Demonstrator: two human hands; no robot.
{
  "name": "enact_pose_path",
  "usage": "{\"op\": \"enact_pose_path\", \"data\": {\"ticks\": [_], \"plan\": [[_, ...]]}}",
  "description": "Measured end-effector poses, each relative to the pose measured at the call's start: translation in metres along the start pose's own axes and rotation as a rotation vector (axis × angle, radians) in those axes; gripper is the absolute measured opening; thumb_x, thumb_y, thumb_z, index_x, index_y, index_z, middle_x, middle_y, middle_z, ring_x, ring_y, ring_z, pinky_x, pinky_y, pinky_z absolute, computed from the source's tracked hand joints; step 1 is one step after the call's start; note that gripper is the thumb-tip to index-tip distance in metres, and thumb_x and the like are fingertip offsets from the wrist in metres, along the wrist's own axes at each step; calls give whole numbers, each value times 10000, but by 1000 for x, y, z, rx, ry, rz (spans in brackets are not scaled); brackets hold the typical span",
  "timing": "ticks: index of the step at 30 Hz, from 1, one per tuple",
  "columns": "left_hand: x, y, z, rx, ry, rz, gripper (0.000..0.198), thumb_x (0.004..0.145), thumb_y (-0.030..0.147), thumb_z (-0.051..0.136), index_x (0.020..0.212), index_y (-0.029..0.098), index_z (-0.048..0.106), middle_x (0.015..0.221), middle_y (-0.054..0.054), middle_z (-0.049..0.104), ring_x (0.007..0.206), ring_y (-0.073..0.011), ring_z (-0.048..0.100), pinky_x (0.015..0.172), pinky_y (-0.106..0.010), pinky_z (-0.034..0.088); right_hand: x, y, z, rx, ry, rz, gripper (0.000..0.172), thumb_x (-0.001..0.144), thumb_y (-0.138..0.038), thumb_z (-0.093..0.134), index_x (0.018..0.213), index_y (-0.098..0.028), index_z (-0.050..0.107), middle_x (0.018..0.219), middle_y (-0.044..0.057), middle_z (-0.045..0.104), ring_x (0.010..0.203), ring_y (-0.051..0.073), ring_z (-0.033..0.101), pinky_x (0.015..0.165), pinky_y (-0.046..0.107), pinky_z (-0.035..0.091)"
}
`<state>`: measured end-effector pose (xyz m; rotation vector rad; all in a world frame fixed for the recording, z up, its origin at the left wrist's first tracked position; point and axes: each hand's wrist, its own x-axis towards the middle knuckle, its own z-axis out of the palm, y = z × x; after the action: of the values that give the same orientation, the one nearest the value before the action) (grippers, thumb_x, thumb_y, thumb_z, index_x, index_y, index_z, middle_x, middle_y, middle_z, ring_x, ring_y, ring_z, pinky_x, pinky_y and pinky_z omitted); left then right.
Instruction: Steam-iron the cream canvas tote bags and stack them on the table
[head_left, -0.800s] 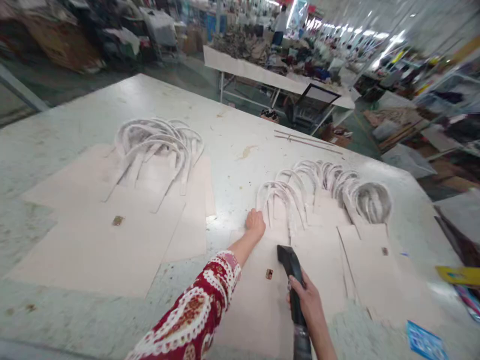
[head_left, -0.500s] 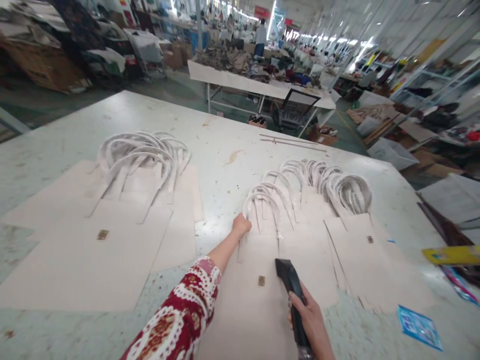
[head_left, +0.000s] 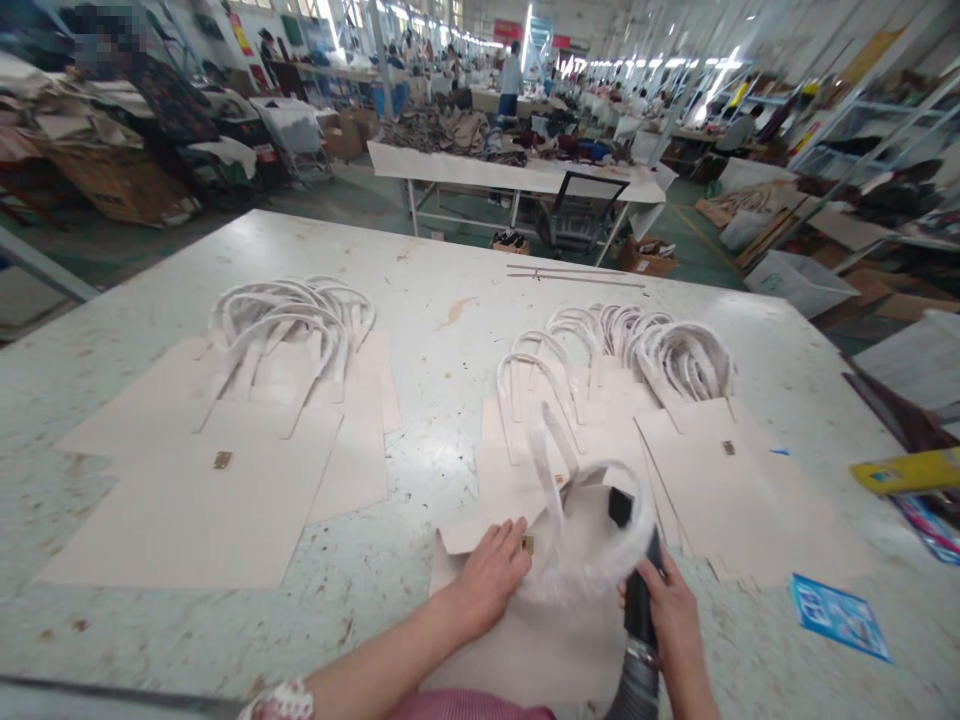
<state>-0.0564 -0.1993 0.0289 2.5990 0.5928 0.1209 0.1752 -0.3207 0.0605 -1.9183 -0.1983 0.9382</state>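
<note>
From my end: left hand [head_left: 491, 578] lies flat, fingers spread, on the pale bag [head_left: 525, 650] at the table's [head_left: 450, 300] near edge, fingertips right by its brass clasp [head_left: 528, 545]. Right hand [head_left: 675, 612] is wrapped tight round the black nozzle [head_left: 637, 600], its tip under the bag's blurry white handle [head_left: 600, 560].

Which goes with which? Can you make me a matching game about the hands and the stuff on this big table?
Things:
1. left hand
2. right hand
3. blue card
4. thin sticks

Places:
A. near the table far edge
B. wrapped around the black tool
C. lying on the near right side of the table
D. flat on the cream bag, beside its brass clasp

Pairs: 1-D, 2-B, 3-C, 4-A
</note>
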Motion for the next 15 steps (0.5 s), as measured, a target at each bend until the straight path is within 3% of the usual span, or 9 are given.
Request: {"op": "enact_pose_path", "data": {"ticks": [4,7,10,13,15], "plan": [[-20,10,47,207,-84,33,236,834,123,388,995,94,558,1383,-172,276,1294,-277,209,1047,-455,182,-7,-4,-64,-148,187,-63,715,682,-537,542,1272,-160,395,511,-9,605,463,183,567,429,263,451],[-22,11,59,275,-70,9,273,871,132,339,1024,89,562,1369,-158,311,1294,-240,222,1059,-424,171,-17,-19,-89,-222,92,-110,738,687,-513,555,1314,-190,335,489,-23,590,435,178,553,408,261,439],[-24,12,58,261,-46,24,295,885,139,314,1070,89,538,1387,-143,280,1306,-223,180,1071,-389,163,-28,-30,-82,-326,-158,-115,727,713,-460,554,1345,-241,270,454,-53,547,398,155,522,384,245,418],[-29,13,57,207,-25,37,298,890,141,297,1078,85,522,1401,-135,253,1316,-208,135,1082,-369,150,-30,-26,-48,-411,-408,-73,660,720,-404,551,1324,-276,315,485,-63,528,388,142,515,365,242,413],[-32,12,59,171,-2,39,304,892,134,283,1086,86,511,1404,-127,251,1320,-193,117,1088,-366,138,-23,-20,-20,-416,-483,-44,630,714,-388,549,1303,-283,352,508,-64,519,375,137,509,353,245,410]]}}
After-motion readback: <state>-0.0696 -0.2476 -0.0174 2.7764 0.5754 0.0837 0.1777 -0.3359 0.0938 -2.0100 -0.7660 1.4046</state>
